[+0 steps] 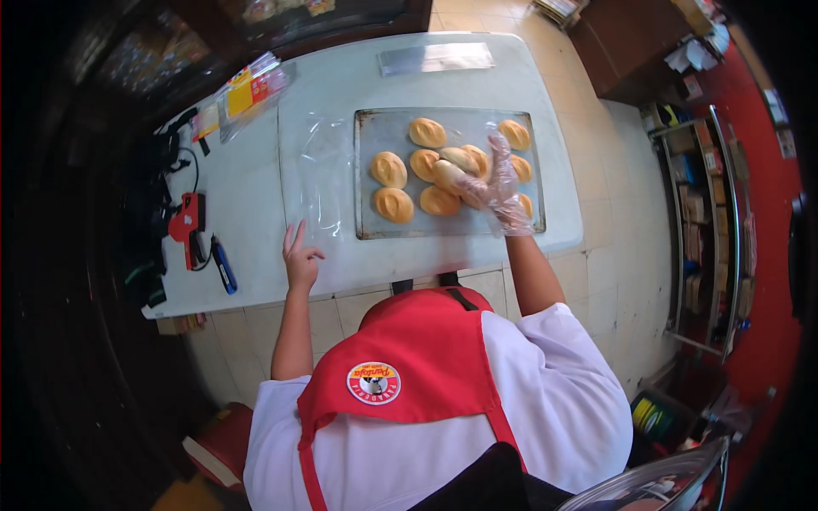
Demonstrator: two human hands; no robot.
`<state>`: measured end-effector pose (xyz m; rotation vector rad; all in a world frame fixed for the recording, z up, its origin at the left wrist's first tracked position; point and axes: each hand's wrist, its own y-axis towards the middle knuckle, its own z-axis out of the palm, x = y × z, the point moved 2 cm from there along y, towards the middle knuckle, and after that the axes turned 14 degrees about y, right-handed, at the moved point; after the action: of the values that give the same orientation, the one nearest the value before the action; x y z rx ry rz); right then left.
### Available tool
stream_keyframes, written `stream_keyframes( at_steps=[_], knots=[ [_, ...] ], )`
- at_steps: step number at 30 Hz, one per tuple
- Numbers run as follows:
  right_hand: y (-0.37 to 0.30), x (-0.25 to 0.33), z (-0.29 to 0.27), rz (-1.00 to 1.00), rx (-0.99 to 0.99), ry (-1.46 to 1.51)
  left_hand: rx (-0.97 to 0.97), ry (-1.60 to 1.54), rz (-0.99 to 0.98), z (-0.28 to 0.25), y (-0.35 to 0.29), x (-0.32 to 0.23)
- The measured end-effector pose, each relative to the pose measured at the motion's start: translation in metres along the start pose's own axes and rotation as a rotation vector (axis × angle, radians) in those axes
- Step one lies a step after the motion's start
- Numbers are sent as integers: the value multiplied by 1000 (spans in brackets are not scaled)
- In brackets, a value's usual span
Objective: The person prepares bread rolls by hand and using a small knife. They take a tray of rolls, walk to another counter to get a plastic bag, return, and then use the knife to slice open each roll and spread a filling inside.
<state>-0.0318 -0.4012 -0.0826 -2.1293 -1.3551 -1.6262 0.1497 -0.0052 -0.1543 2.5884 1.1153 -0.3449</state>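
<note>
My right hand (pixel 501 186), in a clear plastic glove, hovers over the right part of a metal baking tray (pixel 365 228). Its fingers are spread, one pointing away from me, and its thumb side touches or nearly touches a bread roll (pixel 448 176). That roll and a paler one (pixel 460 159) lie tilted over others mid-tray; the glove partly covers rolls behind it. Bare, my left hand (pixel 301 262) rests at the table's near edge with fingers apart. Beside its fingertips lies a clear plastic bag (pixel 320 175); whether they touch the bag's edge is hard to see.
The white table (pixel 247 187) also bears a stack of clear bags (pixel 436 58) at the far side and printed packaging (pixel 247 92) at far left. A red handheld tool (pixel 186 223) and a blue pen-like item (pixel 224 266) lie left. A metal shelf rack (pixel 694 230) stands right.
</note>
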Motion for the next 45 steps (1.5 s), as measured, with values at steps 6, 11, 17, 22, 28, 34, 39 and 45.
stream_keyframes(
  at_steps=[6, 11, 17, 22, 28, 34, 39, 45],
  knots=[
    [-70, -38, -54, 259, -535, 40, -190, -280, -173, -5, 12, 59],
    [-193, -63, -107, 396, -716, -404, -375, -370, -481, -10, 50, 59],
    [-366, -87, -164, 887, -495, -557, -456, -249, -283, -11, 108, -23],
    [-479, -92, -208, 1318, -262, -347, -313, -524, 92, 18, 146, -211],
    [-584, -162, -295, 1595, -267, -209, 206, -595, 653, 79, 87, -512],
    [-630, -232, -384, 1499, -448, -159, 1501, -469, 938, 224, -15, -691],
    [-552, -278, -517, 1305, -647, 52, 1583, -190, 937, 331, -14, -679],
    [-476, -376, -677, 1431, -822, 348, 1269, 283, 500, 449, 89, -735]
  ],
)
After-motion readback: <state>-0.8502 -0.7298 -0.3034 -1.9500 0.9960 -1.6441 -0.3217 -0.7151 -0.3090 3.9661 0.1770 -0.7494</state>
